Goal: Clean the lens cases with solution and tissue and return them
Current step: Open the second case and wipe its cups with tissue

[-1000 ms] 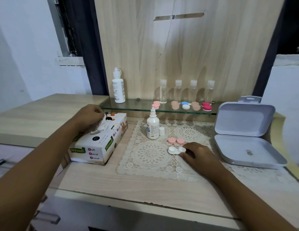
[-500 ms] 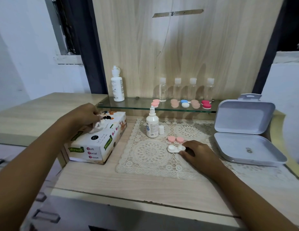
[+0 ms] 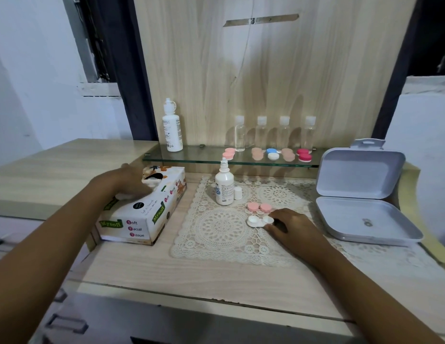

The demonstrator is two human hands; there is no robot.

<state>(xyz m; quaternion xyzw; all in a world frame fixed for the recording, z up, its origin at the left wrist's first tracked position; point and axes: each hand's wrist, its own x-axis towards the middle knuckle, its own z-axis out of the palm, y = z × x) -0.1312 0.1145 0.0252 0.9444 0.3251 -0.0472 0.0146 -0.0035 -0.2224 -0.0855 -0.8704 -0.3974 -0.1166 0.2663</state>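
The right hand [image 3: 292, 227] pinches the right cup of an open white lens case [image 3: 256, 221] between thumb and forefinger. The case lies flat on a lace mat [image 3: 216, 234] spread over the wooden bench [image 3: 167, 276]. Just beyond the case, at 12 o'clock, 2 pink caps [image 3: 252, 207] sit side by side on the mat. At 11 o'clock a small white solution bottle [image 3: 224, 188] stands upright with its nozzle bare, its white cap [image 3: 238, 193] upright just beside it on the right.

At 9 o'clock, off the mat's edge, a tissue box [image 3: 142, 219] lies on the bench. The left hand [image 3: 124, 183] rests over the box's top opening with white tissue [image 3: 123, 196] showing beneath the fingers. Motion blur leaves it unclear whether that hand grips the tissue or lies loose.

At 3 o'clock of the case a grey hinged box [image 3: 360, 175] lies open, its lid tilted back, with a small metallic item [image 3: 365, 222] in its tray.

Along the back, at 12 o'clock, a glass shelf [image 3: 191, 157] carries a tall white bottle [image 3: 172, 130] at its left end and 4 clear bottles [image 3: 261, 135] with white caps in a row. In front of them are 5 closed lens cases [image 3: 273, 156]: 1 pink, 2 peach, 1 blue and white, 1 red.
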